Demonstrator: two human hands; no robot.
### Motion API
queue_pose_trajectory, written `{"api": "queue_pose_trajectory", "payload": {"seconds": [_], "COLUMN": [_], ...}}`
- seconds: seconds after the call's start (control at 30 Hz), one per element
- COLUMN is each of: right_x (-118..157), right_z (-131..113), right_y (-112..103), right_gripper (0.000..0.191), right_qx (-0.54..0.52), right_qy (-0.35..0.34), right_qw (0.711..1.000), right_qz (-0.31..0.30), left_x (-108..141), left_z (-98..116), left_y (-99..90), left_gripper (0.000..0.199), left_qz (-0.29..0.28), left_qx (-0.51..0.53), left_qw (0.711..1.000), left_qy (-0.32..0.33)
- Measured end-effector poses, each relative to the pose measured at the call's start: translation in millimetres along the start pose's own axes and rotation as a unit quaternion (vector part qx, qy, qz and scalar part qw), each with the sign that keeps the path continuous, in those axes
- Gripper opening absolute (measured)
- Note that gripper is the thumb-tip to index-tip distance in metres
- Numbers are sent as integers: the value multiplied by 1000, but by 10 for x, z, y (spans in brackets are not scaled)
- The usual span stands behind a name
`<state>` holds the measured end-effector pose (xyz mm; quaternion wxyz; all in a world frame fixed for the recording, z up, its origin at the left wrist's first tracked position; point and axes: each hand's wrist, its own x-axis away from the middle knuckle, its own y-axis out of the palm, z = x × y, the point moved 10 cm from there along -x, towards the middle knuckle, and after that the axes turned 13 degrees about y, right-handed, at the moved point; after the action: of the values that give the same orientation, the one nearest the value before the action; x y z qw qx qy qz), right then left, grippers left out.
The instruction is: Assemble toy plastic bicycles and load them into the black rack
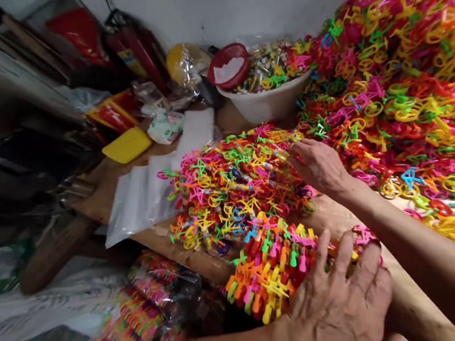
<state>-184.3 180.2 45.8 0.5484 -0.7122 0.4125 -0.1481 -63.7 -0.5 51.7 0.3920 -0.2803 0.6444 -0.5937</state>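
My left hand (338, 297) lies with its fingers spread over the right end of a stack of small bright plastic pieces (269, 270), lined up in rows with paddle-shaped ends. Farther back, my right hand (317, 165) reaches to the right side of a loose heap of colourful plastic pieces (230, 187), many with rings and thin struts. Its fingers are bent together at the heap; what they pinch is too small and partly hidden to name. Clear tube-like sticks with coloured bits show among the pieces near those fingertips.
A huge pile of similar pieces (415, 100) rises on the right. Behind stand a white tub (269, 103) and a red basket (237, 79). Clear plastic bags (141, 198) and a yellow item (127, 145) lie left. Filled bags (119, 332) sit below the table edge.
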Motion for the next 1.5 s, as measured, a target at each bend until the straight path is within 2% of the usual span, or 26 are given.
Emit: {"api": "queue_pose_trajectory", "payload": {"seconds": [0.13, 0.2, 0.27, 0.37, 0.47, 0.53, 0.63, 0.7, 0.8, 0.9, 1.0, 1.1, 1.17, 1.27, 1.37, 1.5], "right_x": [-225, -273, -238, 72, 632, 1032, 1431, 1494, 1452, 1486, 1746, 2197, 2491, 2804, 2924, 2857], "right_z": [-212, -163, 18, 337, 697, 986, 1283, 1415, 1611, 1601, 1427, 1324, 1279, 1173, 1047, 926], "right_y": [207, 163, 17, -261, -540, -650, -576, -506, -570, -648, -687, -692, -717, -814, -787, -631], "right_gripper": [21, 24, 28, 29, 30, 30, 34, 39, 45, 45, 41, 38, 32, 24, 18, 8], "right_qx": [31, 35, 15, -73, -191, -286, -421, -458, -472, -500, -496, -474, -404, -254, -213, -260], "right_qy": [17, 30, 55, 61, 95, 164, 246, 273, 292, 282, 266, 281, 282, 250, 218, 205], "right_qw": [998, 997, 996, 992, 975, 944, 872, 845, 832, 818, 827, 834, 870, 932, 949, 939], "right_qz": [-54, -60, -63, -82, -56, -18, -26, -35, 23, 34, -2, -9, 6, 62, 81, 92], "left_x": [21, 34, 40, 46, 51, 44, 21, 4, -18, -36, -46, -40, -27, -10, -35, -145], "left_z": [-7, -19, -16, -17, -35, -34, -31, -37, -37, -22, -19, -21, -21, -51, -121, -187], "left_y": [-2, 21, 39, 33, 23, 22, 43, 49, 43, 24, 13, 22, 19, -38, -99, -76], "left_gripper": [59, 60, 62, 64, 62, 61, 58, 56, 56, 57, 58, 62, 65, 64, 54, 46], "left_qz": [33, 25, 14, 9, 14, 17, 5, -4, -16, -24, -29, -26, -13, 22, 36, 19], "left_qx": [-40, -29, 1, 51, 84, 98, 111, 110, 103, 100, 99, 104, 111, 125, 121, 103], "left_qw": [999, 999, 1000, 998, 996, 994, 993, 993, 994, 994, 994, 994, 994, 992, 992, 994], "left_qy": [5, -7, -13, -23, -39, -41, -41, -42, -37, -28, -25, -20, -10, -3, -16, -23]}}
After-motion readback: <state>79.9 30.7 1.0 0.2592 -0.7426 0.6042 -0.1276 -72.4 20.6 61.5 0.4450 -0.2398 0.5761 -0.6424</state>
